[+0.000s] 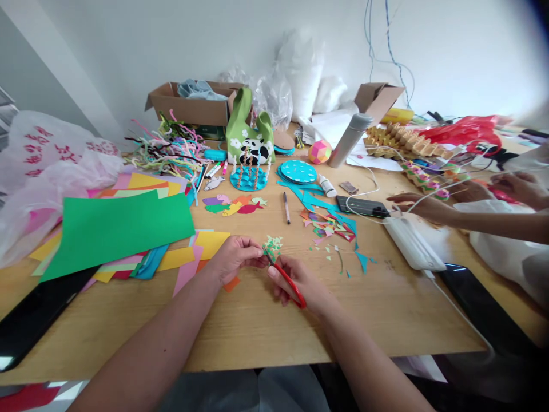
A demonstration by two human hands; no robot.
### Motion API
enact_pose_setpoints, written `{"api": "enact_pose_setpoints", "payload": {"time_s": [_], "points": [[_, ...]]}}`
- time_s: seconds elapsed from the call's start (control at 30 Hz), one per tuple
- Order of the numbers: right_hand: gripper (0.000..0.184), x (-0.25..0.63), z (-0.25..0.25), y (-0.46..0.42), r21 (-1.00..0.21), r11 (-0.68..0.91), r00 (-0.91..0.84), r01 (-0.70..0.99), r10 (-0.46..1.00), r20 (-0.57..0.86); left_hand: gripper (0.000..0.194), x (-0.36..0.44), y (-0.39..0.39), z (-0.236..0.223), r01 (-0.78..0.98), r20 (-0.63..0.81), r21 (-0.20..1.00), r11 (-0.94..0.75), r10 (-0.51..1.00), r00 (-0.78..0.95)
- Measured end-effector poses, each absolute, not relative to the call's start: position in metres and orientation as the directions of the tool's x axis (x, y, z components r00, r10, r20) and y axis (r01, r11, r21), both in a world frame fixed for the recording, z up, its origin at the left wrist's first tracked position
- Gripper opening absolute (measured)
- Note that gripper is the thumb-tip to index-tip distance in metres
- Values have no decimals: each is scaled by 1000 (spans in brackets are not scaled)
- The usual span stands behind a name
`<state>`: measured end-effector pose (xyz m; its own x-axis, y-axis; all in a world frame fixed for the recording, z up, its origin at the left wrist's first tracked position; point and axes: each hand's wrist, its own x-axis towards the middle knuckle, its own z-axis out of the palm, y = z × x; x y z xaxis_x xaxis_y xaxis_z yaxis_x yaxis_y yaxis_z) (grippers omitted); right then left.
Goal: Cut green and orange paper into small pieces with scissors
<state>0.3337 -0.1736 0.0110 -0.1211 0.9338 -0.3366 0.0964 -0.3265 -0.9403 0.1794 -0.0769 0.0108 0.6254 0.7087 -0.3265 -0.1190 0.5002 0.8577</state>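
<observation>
My right hand [305,279] is closed around red-handled scissors [295,290], whose blades point up and left toward my other hand. Thumb and fingertips of my left hand [234,258] pinch a small bit of green paper [265,250] at the blade tips; most of it is hidden by the fingers. Just beyond lies a little heap of pale and dark green paper snippets [274,242]. Several coloured paper fish [234,205] lie farther back on the wooden table [257,337]. An orange paper scrap [232,284] is beside my left wrist.
Green card sheets [120,229] top a coloured paper pile on the left. A pen [286,208], paper scraps [326,224], a phone [362,206] and a white power bank [414,243] with cables lie rightward. Another person's hand [424,207] reaches in there. A grey bottle [349,140] stands behind.
</observation>
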Motion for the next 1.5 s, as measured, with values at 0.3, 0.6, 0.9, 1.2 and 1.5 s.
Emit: {"api": "enact_pose_setpoints", "payload": {"time_s": [0.3,0.6,0.9,1.2,1.5], "points": [[54,334,15,-172,-927,-354,-106,125,924,-367,16,180,-77,11,-118,-331,856,504,708,624],[54,333,16,-172,-920,-369,-82,130,921,-381,17,180,-77,10,-121,-331,855,504,711,621],[52,333,19,-172,-912,-383,-41,149,919,-393,21,179,-75,9,-129,-335,848,514,709,620],[54,331,23,-172,-915,-381,-27,131,921,-388,20,178,-76,10,-95,-323,884,457,745,584],[48,335,15,-171,-914,-382,-7,136,922,-386,21,178,-78,12,-61,-345,886,460,741,577]]}}
